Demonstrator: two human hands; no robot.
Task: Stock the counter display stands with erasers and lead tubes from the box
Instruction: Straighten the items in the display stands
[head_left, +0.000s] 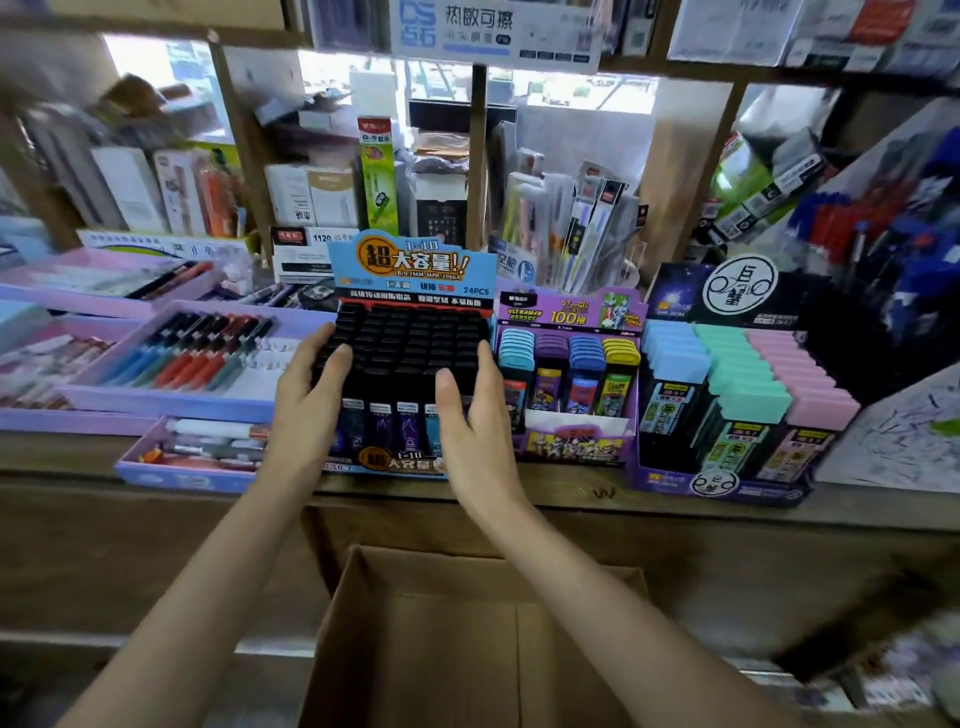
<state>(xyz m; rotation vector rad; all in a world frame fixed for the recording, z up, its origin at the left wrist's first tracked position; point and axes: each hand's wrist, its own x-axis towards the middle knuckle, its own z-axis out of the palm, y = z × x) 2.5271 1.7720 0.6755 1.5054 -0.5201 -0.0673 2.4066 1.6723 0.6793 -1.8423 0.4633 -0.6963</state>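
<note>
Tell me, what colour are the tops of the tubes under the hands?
Black. The lead tube caps show best in the head view.

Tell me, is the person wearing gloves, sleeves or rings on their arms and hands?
No. The left hand and right hand are bare: no gloves, rings or watch show. The left forearm and right forearm are bare too, with no sleeve in view.
</note>
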